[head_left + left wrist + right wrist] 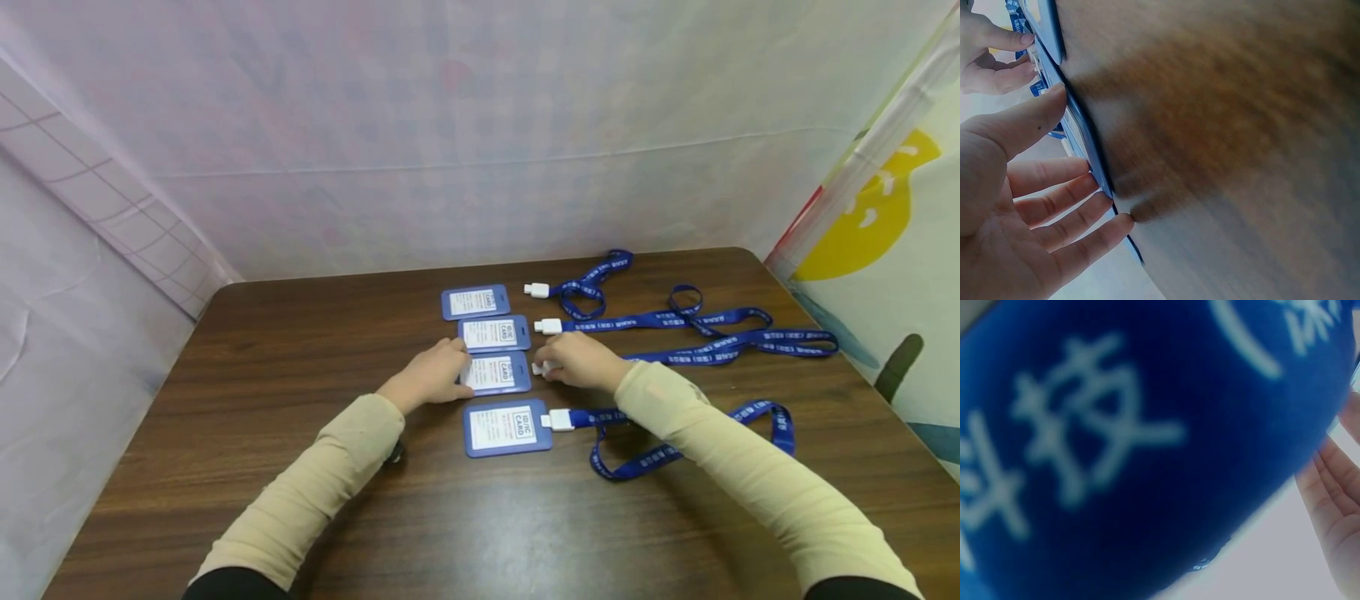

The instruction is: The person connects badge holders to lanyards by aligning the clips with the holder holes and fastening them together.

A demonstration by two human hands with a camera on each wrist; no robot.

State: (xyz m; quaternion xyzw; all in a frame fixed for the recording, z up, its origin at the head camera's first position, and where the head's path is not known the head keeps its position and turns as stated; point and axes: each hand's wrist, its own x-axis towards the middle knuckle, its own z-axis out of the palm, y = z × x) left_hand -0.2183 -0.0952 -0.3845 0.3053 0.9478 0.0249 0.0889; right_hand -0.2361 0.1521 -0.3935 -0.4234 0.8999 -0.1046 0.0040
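Note:
My left hand [431, 375] is at the left end of the third blue ID badge holder [495, 373] from the back, thumb at its lower corner and fingers at its upper corner. Its fingers [1072, 231] line the holder's edge in the left wrist view. Just right of that holder, my right hand [581, 360] pinches the white clip [542, 367] of a blue lanyard [697, 357], whose strap trails right across the table. The clip's tip points at the holder's slotted end. A blurred lanyard strap [1104, 425] covers most of the right wrist view, with part of the hand at the right edge.
Two more badge holders, one at the back [476, 302] and one below it [495, 333], face white lanyard clips [536, 290]. The front badge holder [507, 428] meets its lanyard's clip [558, 419]. All lie on a brown wooden table [247, 367] against a curtain.

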